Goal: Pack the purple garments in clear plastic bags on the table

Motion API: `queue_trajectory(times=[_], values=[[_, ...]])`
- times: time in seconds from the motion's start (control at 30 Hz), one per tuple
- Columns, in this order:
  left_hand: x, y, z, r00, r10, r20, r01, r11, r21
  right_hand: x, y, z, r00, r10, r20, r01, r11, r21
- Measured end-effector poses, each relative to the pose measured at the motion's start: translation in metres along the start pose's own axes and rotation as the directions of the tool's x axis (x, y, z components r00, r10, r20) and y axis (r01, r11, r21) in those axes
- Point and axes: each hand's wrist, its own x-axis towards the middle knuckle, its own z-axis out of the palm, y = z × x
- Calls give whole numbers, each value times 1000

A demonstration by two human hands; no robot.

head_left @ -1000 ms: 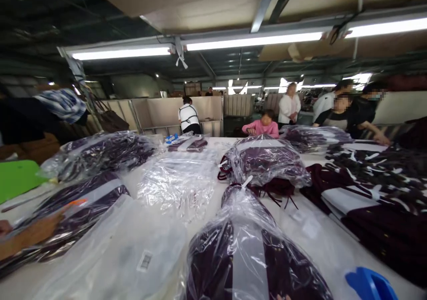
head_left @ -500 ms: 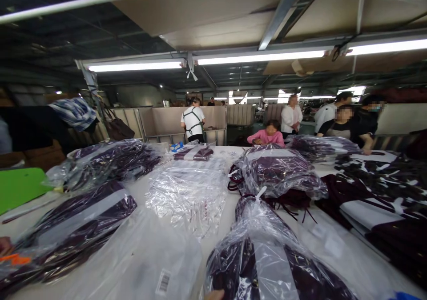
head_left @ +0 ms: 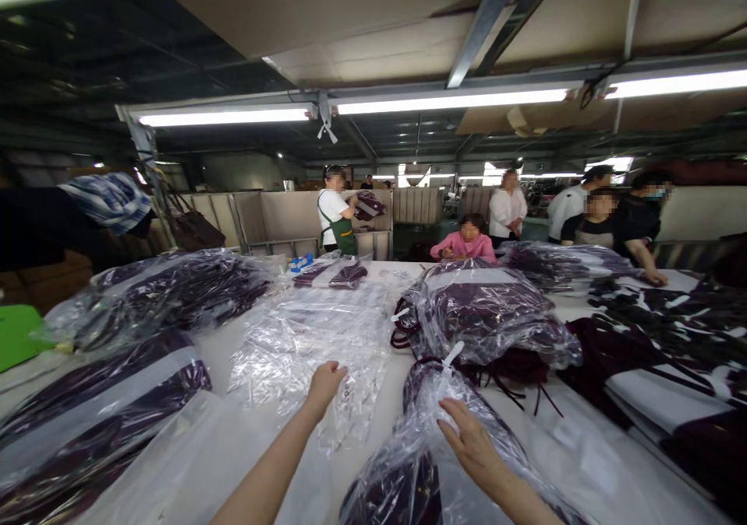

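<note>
My left hand (head_left: 327, 385) is over the stack of clear plastic bags (head_left: 292, 338), its fingers curled together; what they hold, if anything, is too small to make out. Near the top end of a bagged dark maroon garment (head_left: 402, 470), my right hand (head_left: 467, 435) has its thumb and fingers apart. A white tag (head_left: 454, 354) sticks up from that garment just beyond this hand. Loose clear plastic (head_left: 250, 447) lies under my left forearm.
Bagged garments lie left (head_left: 99, 400) and far left (head_left: 175, 284); more are piled beyond my right hand (head_left: 484, 299). Unbagged maroon garments (head_left: 618, 354) are at right. Several people stand or sit beyond the table, one in pink (head_left: 464, 246).
Both my hands have come into view over the table. The orange item at left has left view. The person in the green apron has turned and holds a maroon garment.
</note>
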Motion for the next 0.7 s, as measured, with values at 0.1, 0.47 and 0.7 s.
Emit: queue_trajectory(times=[0.1,0.47,0.7], values=[[33,0,-8,999,-52,13,52,997,-64,42,4,10,997,61,48,-66,991,120],[151,10,-29,987,-143,75,160,915,-371,155,6,44,935,340,102,-355,894,272],[230,16,-37,986,-156,53,154,755,-637,204,8,74,918,390,76,-395,877,274]])
